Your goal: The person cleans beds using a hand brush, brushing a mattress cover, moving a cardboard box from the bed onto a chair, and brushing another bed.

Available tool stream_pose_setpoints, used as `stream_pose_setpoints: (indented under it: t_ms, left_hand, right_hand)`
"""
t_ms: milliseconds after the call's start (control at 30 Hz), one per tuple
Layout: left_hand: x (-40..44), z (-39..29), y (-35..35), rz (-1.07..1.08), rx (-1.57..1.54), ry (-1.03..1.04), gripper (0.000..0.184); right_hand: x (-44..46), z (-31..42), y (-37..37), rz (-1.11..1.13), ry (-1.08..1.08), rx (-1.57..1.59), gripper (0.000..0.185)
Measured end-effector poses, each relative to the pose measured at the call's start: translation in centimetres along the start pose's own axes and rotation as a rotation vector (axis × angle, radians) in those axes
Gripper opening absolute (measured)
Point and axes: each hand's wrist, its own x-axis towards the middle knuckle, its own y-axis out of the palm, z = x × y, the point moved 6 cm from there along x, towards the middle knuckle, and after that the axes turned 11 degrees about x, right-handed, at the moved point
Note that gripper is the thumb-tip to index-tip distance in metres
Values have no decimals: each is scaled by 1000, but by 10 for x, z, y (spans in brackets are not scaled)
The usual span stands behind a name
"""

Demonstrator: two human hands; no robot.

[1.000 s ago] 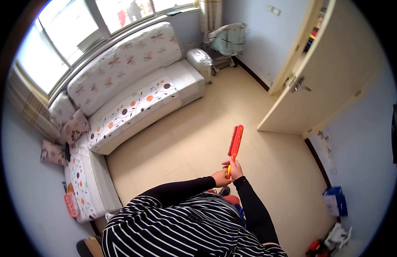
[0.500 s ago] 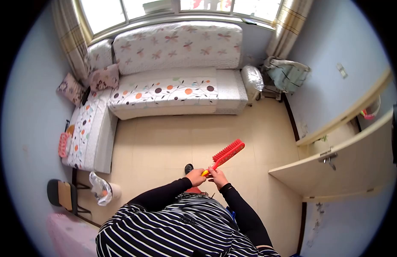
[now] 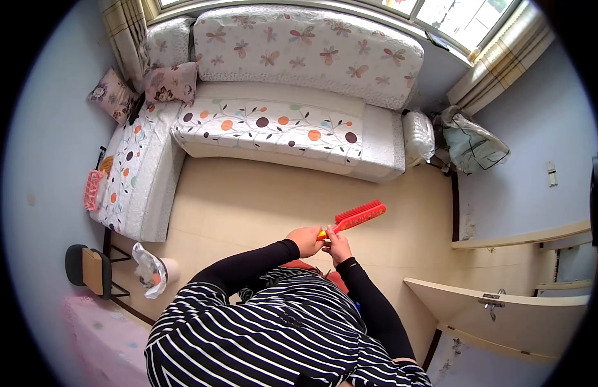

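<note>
A red brush [image 3: 359, 216] with bristles along its upper side points to the right, out in front of my body. My left hand [image 3: 305, 242] is closed round the yellow end of its handle. Close beside it, my right hand [image 3: 338, 247] grips the red part of the handle, with the thumb on top and some fingers below. The two hands are nearly touching. Beyond the brush stands the L-shaped sofa [image 3: 266, 132] with a dotted white cover.
A bin with a white bag [image 3: 150, 271] and a black chair [image 3: 92, 271] stand at the left. At the right are an open door [image 3: 492, 306] and a stroller-like item [image 3: 473, 145]. A pink cloth [image 3: 105, 335] lies lower left.
The view has swung to the right, bringing the sofa more squarely ahead. The brush has turned from upright to nearly level, pointing right. Both hands stay on its handle.
</note>
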Motion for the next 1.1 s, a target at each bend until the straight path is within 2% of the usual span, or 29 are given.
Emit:
stream_pose_setpoints:
  t_ms: [200, 367, 467, 633, 733, 833, 900, 1100]
  left_hand:
    - [40, 55, -24, -153, -41, -64, 30]
    - [72, 96, -67, -111, -47, -272, 31]
    - [94, 130, -93, -241, -95, -321, 34]
    - [104, 182, -146, -256, -163, -578, 39]
    - [85, 211, -178, -343, -236, -738, 38]
    - [48, 249, -183, -487, -305, -868, 38]
    - [24, 267, -189, -508, -359, -949, 37]
    - [-52, 352, -199, -599, -422, -1079, 37]
  right_hand:
    - [81, 14, 38, 57, 37, 40, 41]
    - [158, 46, 85, 141, 76, -45, 37]
    - [202, 75, 127, 214, 139, -34, 36]
    - [245, 110, 214, 427, 226, -147, 33]
    - [255, 109, 270, 519, 333, -178, 30]
    - [253, 87, 322, 645, 460, -234, 29]
    - [248, 71, 355, 716, 525, -307, 29]
    - [247, 15, 460, 866, 668, -475, 32]
